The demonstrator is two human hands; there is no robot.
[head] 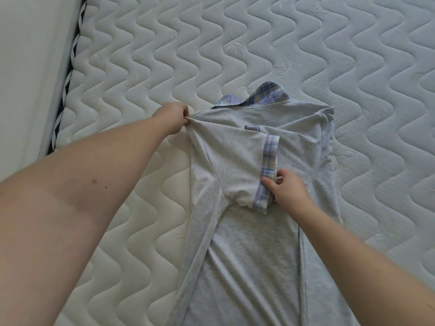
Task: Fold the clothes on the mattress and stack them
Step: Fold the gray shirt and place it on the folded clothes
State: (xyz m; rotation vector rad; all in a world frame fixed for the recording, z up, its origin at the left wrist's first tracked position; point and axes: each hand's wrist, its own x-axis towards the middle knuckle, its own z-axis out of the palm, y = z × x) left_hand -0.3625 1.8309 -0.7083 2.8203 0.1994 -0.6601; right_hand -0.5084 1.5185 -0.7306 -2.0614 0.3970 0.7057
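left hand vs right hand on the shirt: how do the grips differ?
The left hand pinches the grey shirt at the folded shoulder edge, near the plaid collar; the right hand holds the plaid sleeve cuff, folded onto the shirt's middle. The left hand sits at the garment's left border, partly over the mattress; the right hand lies wholly over the fabric. Both grip cloth on the same shirt.

Head-worn view, looking steeply down, close over mattress [259, 43]
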